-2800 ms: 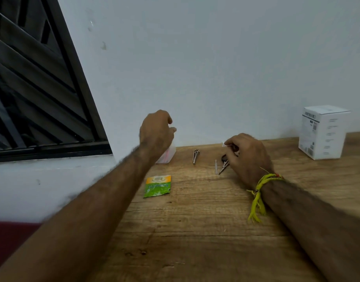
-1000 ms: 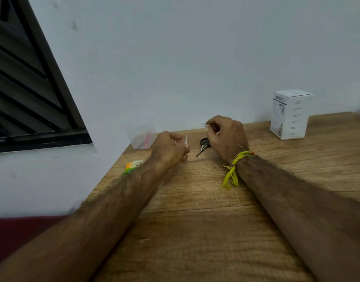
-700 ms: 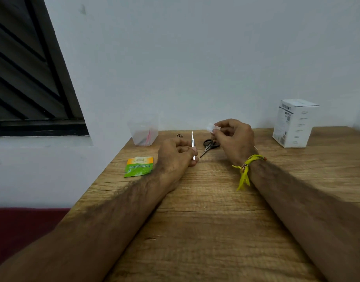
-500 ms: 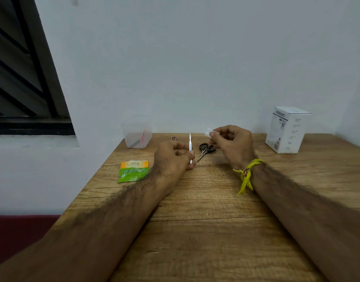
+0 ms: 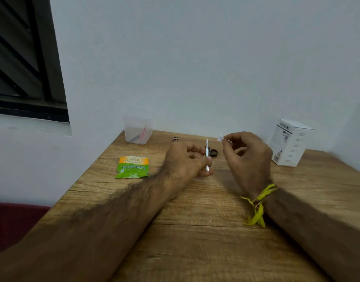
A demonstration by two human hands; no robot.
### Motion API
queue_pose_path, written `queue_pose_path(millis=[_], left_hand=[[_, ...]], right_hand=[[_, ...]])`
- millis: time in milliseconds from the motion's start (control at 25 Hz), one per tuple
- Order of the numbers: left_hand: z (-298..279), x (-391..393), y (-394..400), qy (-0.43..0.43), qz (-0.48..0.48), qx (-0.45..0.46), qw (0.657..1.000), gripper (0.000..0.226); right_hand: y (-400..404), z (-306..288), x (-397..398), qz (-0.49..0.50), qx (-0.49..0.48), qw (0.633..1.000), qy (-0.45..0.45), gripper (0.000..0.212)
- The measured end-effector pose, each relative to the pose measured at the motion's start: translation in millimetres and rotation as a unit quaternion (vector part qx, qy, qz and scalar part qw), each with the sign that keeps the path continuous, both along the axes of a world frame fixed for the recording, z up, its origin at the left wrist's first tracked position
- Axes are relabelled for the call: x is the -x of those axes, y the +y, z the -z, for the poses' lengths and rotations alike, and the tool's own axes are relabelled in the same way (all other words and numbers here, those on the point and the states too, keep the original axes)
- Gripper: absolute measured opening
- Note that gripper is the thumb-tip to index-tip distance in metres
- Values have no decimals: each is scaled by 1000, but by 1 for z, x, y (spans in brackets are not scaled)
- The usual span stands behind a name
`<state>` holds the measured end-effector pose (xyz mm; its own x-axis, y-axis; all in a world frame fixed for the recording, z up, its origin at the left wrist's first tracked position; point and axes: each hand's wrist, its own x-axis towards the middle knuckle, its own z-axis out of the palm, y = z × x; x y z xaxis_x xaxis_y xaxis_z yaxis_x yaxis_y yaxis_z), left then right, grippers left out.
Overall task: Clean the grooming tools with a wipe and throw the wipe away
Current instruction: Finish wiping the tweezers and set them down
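Note:
My left hand (image 5: 188, 159) grips a thin metal grooming tool (image 5: 207, 148) and holds it upright, tip up. My right hand (image 5: 247, 157) is raised just to its right and pinches a small white wipe (image 5: 220, 136) between thumb and fingertips. Black-handled scissors (image 5: 213, 153) lie on the wooden table (image 5: 195, 231) behind the tool, partly hidden by my left hand. A small metal nail clipper (image 5: 175, 139) lies further back near the wall.
A green and orange sachet (image 5: 132, 167) lies flat left of my left hand. A clear plastic cup (image 5: 138, 130) with pink sticks stands at the back left corner. A white box (image 5: 291, 142) stands at the back right. The table's left edge drops off beside the sachet.
My left hand left the plastic cup, picked the metal tool off the table and stood it upright. My right hand lifted off the table with the wipe.

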<state>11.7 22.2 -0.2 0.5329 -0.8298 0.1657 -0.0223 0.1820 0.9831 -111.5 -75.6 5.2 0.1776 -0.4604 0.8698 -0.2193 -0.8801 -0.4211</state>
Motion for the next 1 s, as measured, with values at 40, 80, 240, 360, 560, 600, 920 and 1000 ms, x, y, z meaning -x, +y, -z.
queue_pose_path(millis=[40,80,240,360,560,600,920,1000], left_hand=[[-1,1,1,-7,7,-2,1000,14],[-1,2,1,-13,10,-5,1000,14],[-1,1,4,-24,15,1,1000,13],[0,2,6,-28,17,8,999,13],[-2,2,6,-15,16,5,1000,14],[-2,2,6,-12,12,6,1000,14],[0,-1,2,11,15,9,1000,18],[1,-1,2,8,19,10,1000,17]], right_hand=[[1,-1,-1,-2,57,998,33,4],[2,0,-3,-7,97,993,64,1],[-2,2,-8,1,151,982,112,8],[-4,4,-5,10,174,974,146,10],[-1,3,-4,-21,208,965,157,4],[1,4,-5,-27,212,963,162,5],[-1,2,-5,-41,179,964,193,10],[-2,2,-4,-50,185,963,188,11]])
